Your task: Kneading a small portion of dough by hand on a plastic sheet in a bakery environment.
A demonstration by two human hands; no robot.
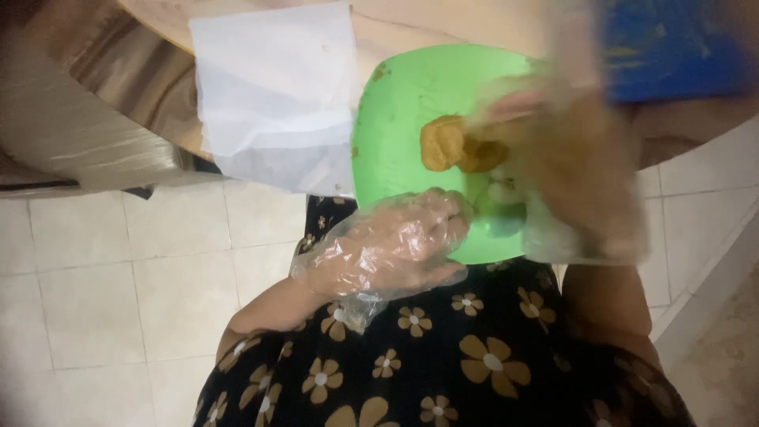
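The left hand (387, 249), in a loose clear plastic glove, is curled with its fingers (443, 213) bent inward, forearm reaching up from the body. The right hand (569, 150), also gloved, is motion-blurred, fingers pointing left; their pose is unclear.

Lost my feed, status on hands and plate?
Left hand gloved, gripping green plate rim. Right hand blurred over brown dough. White paper beside plate.

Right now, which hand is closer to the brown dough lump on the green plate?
Right. The right hand, blurred, reaches over the brown dough lump and seems to touch it; the left hand grips the green plate at its near rim, apart from the lump.
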